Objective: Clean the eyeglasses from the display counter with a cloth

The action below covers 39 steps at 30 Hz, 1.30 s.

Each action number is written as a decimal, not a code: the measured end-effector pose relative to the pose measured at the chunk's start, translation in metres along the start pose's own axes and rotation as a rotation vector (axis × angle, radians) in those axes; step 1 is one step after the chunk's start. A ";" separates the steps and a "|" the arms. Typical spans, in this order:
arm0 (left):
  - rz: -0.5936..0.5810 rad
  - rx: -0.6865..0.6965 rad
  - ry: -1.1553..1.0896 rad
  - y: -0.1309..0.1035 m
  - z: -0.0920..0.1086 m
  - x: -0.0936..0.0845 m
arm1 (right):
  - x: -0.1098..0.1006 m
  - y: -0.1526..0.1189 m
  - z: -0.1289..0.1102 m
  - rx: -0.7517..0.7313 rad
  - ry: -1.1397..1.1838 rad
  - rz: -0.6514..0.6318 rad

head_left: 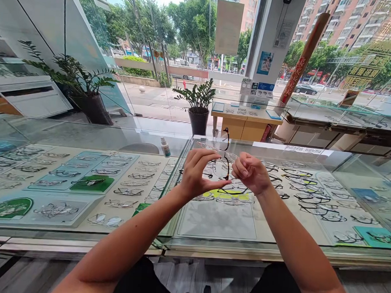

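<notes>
A pair of glasses (228,163) with dark rims is held up on edge between my two hands, above the glass display counter. My left hand (199,173) grips it from the left, thumb at its lower end and fingertips near its upper part. Close on the right side of the glasses, my right hand (250,172) has its fingers curled and pinched together at a thin part too small to make out. Below, rows of spectacle frames (314,198) lie inside the counter.
The glass counter (216,248) spans the view before me. A small spray bottle (165,147) stands on it to the left. Potted plants (199,116) (93,101) stand beyond, by the window. A wooden cabinet (245,125) is behind the counter.
</notes>
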State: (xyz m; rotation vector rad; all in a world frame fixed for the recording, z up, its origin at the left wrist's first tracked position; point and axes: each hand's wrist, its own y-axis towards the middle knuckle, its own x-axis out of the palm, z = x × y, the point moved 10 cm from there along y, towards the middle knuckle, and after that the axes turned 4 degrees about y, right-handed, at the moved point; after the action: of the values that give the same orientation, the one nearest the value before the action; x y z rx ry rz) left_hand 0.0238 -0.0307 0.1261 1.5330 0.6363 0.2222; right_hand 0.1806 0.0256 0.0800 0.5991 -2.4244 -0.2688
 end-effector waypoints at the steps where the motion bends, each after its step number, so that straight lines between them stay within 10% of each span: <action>1: -0.001 0.002 -0.001 0.000 0.000 0.000 | 0.001 0.000 0.000 0.006 0.009 -0.011; 16: 0.007 0.003 0.018 0.001 0.001 -0.001 | 0.007 -0.003 -0.001 -0.035 -0.064 -0.066; 39: -0.157 0.055 -0.037 -0.007 0.011 0.020 | -0.029 0.000 -0.006 -0.073 -0.363 0.238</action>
State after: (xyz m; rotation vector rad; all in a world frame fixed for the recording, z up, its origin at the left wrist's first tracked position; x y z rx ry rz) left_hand 0.0442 -0.0297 0.1136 1.5280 0.7344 0.0572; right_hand 0.2049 0.0392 0.0698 0.2387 -2.7886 -0.3914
